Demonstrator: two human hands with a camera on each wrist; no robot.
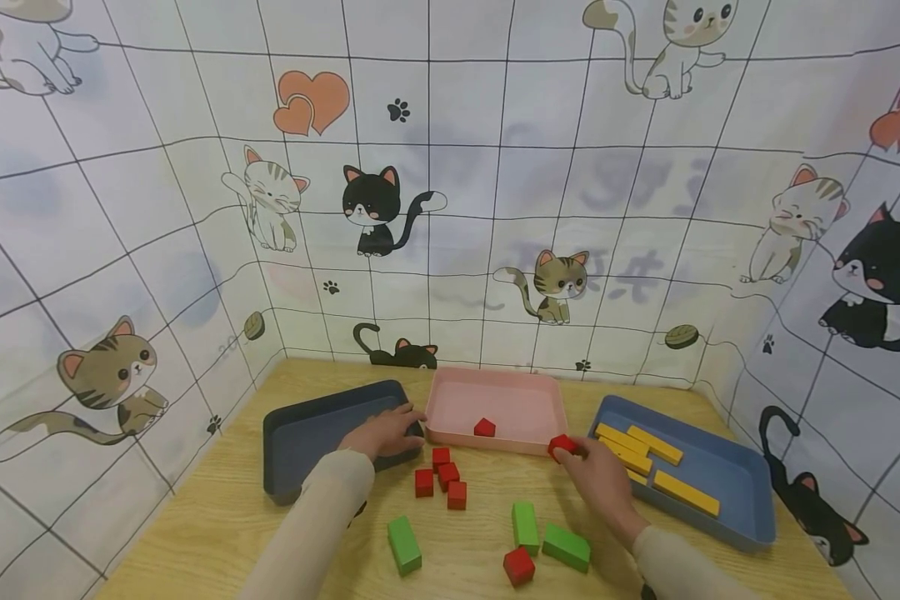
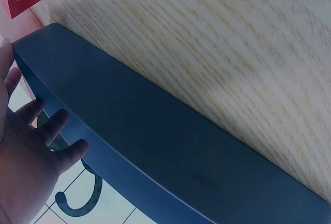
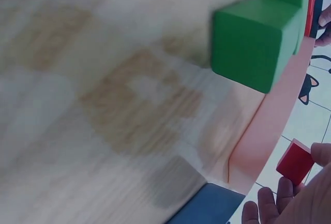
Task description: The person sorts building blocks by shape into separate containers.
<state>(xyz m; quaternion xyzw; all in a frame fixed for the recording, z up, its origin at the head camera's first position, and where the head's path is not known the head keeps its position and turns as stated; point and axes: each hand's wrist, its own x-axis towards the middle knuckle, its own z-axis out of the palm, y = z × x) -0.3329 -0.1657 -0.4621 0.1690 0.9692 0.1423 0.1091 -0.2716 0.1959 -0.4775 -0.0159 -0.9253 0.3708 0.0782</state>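
Near the pink tray (image 1: 525, 398), the right hand (image 1: 603, 482) pinches a red block (image 1: 562, 447) — a slack grip could drop it outside — while the left hand (image 1: 384, 432) spreads empty.

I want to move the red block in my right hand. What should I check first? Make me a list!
1. Right hand has the held red block: ok, thumb and fingers pinch it.
2. Grip is tight enough: cannot tell from pictures.
3. Pink tray has room: ok, only one red block shows inside.
4. Held block is well inside the pink tray: not ok, it's at the near right corner in the head view.
5. Left hand holds no block: ok, it's at the dark tray, fingers spread.
6. Table is free of loose red blocks: not ok, five lie there.
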